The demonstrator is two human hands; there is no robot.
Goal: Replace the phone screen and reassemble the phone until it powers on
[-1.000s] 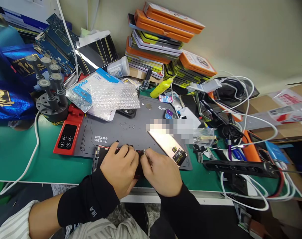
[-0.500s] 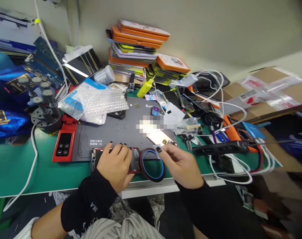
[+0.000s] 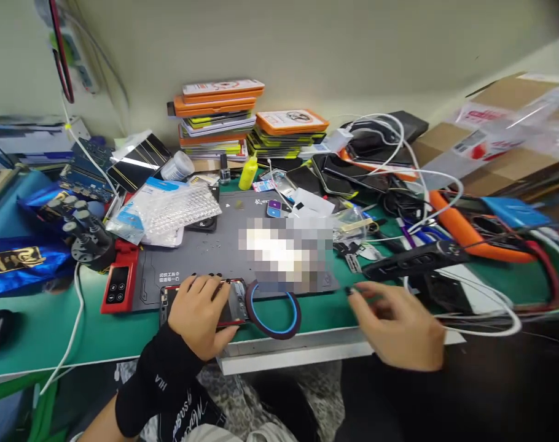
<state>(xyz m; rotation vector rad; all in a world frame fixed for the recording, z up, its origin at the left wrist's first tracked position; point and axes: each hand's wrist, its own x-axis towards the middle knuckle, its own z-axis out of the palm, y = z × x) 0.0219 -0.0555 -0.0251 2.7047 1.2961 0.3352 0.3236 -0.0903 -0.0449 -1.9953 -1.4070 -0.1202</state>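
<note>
Head view of a cluttered green table (image 3: 40, 331). The left hand (image 3: 199, 316) lies palm down on an opened phone (image 3: 236, 302) with a red frame, which sits at the front edge of the table, half on the grey work mat (image 3: 191, 267). The grip is spread flat, the fingertips (image 3: 210, 281) reaching the phone's far side and closing on nothing. Just to the right of the phone, touching its end, a dark tape ring (image 3: 250, 307) with a blue inner band lies flat across the front rim of the mat. The right hand (image 3: 399, 322) hovers over the front edge of the table, well apart from the ring. Its grip is loosely extended with the fingers pointing left, and nothing shows between them (motion blur hides the finer detail). Beyond this hand a black bar-shaped device (image 3: 413, 261) lies among white cables (image 3: 427, 178). At the mat's left side stands a red control unit (image 3: 118, 285), and behind that a round screwdriver stand (image 3: 83, 236). A bubble-wrap pouch (image 3: 169, 209) overlaps the mat's far left corner. Along the back edge of the table stand a yellow bottle (image 3: 248, 173) and stacks of orange cases (image 3: 219, 113). A cardboard box (image 3: 491, 147) occupies the far right corner.
</note>
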